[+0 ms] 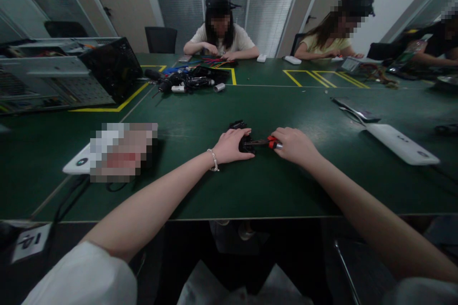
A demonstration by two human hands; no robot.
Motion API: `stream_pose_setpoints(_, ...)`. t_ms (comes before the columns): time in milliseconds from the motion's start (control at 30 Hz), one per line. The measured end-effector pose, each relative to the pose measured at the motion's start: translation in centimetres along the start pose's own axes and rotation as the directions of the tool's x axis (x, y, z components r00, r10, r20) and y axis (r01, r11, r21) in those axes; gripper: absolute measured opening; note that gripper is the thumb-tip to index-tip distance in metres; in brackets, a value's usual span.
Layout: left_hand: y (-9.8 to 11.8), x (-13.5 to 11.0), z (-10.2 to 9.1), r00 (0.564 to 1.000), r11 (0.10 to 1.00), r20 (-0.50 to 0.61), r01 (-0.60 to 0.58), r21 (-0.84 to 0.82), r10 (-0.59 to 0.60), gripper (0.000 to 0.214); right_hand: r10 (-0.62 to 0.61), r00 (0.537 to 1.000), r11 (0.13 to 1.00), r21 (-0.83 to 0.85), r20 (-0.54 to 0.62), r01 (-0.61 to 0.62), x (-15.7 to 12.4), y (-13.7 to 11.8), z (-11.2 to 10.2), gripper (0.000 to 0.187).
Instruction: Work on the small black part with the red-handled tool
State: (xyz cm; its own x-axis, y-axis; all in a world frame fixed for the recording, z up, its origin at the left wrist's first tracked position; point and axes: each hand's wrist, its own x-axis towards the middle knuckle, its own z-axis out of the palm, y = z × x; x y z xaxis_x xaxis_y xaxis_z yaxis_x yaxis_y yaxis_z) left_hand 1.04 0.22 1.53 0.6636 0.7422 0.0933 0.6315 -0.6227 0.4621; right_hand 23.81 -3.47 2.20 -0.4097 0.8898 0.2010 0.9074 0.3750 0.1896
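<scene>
My left hand, with a bracelet at the wrist, holds a small black part on the green table. Its thumb and fingers curve round the part, which they partly hide, so I cannot make out its kind. From the right, my right hand grips red-handled long-nose pliers. The jaws point left and reach the black part between my left thumb and fingers. Whether the jaws are closed on it is too small to tell. Another piece of black material shows just beyond my left fingers.
An opened computer case stands at the left. A pile of black cables and tools lies ahead on the green table. White power banks flank my arms, one partly blurred out at left. Co-workers sit across the table.
</scene>
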Motion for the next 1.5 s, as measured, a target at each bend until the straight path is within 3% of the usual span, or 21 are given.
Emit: stream_pose_setpoints(1500,-0.36,0.09,0.31,1.0,1.0,-0.011,-0.011,0.005,0.011,0.077,-0.017,0.999,1.0,-0.026,-0.028,0.016,0.0,0.04,0.03,0.024)
